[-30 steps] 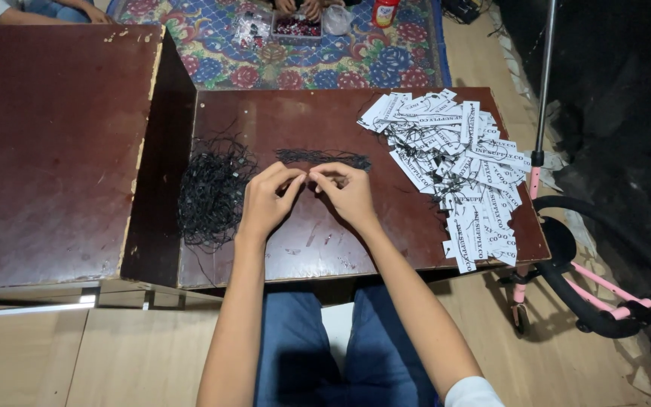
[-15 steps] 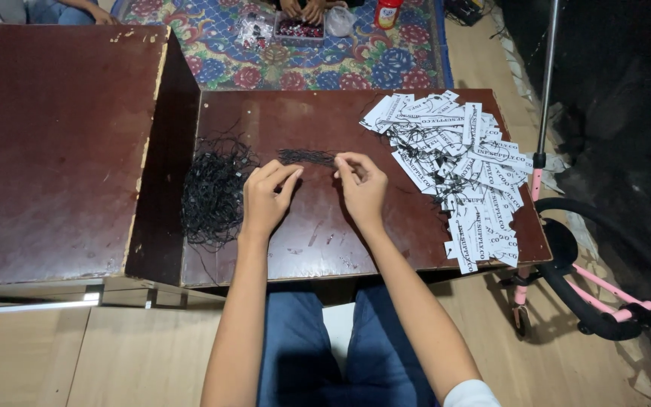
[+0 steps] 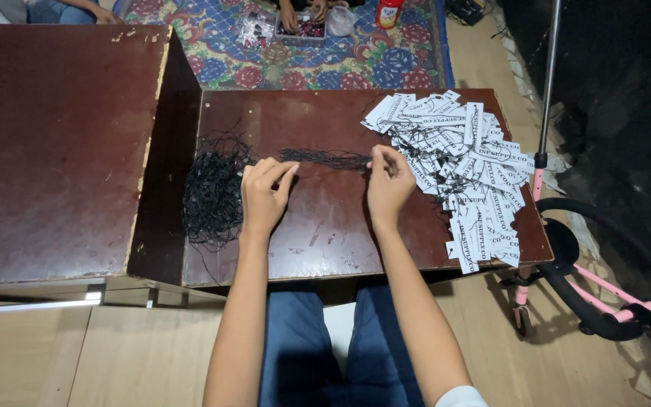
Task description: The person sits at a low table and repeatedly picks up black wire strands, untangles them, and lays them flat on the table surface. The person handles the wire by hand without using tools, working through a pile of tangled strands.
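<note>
My left hand (image 3: 264,194) rests on the dark brown low table (image 3: 325,241), fingers curled, beside a tangled heap of black string loops (image 3: 211,190). My right hand (image 3: 387,181) pinches the right end of a straight bundle of black strings (image 3: 324,157) that lies across the table between both hands. Just right of my right hand spreads a pile of white paper tags (image 3: 461,166) with black strings attached. I cannot tell whether the left fingertips hold a string.
A larger dark brown table (image 3: 54,143) stands to the left, slightly higher. A patterned rug (image 3: 340,53) lies beyond, where another person's hands (image 3: 303,13) work over a small tray. A pink and black wheeled frame (image 3: 589,301) and a metal pole (image 3: 548,83) stand at right.
My right hand has moved to the right, away from my left hand, toward the tag pile. The left hand has stayed near the string heap.
</note>
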